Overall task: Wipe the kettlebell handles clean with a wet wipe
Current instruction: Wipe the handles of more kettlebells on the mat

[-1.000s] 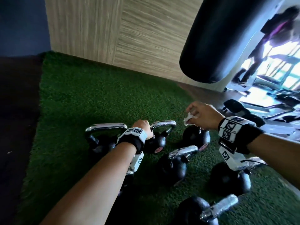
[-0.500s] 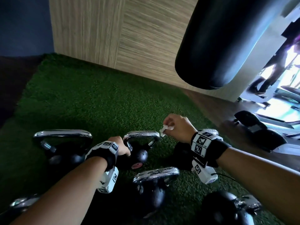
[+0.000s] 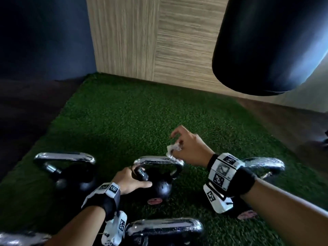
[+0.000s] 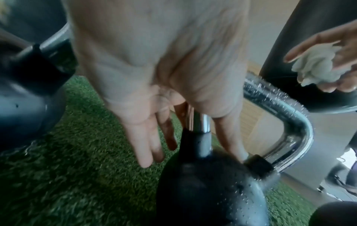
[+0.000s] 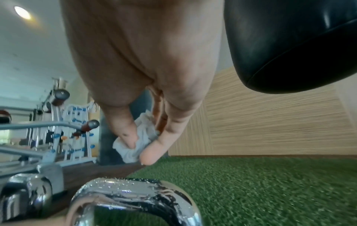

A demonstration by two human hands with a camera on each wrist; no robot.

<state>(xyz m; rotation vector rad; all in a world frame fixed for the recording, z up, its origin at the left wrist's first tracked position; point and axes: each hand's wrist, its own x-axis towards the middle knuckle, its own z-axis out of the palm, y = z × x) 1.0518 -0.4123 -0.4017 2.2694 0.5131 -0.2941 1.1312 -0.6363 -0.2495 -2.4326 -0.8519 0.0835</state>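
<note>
droplets bead the kettlebell's chrome handle (image 3: 156, 160).

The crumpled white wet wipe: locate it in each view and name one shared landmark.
Head: crumpled white wet wipe, centre-right, pinched by the right hand.
Left wrist: far right, upper part.
Right wrist: centre, between thumb and fingers.
Shared landmark: the droplet-covered chrome kettlebell handle.
</note>
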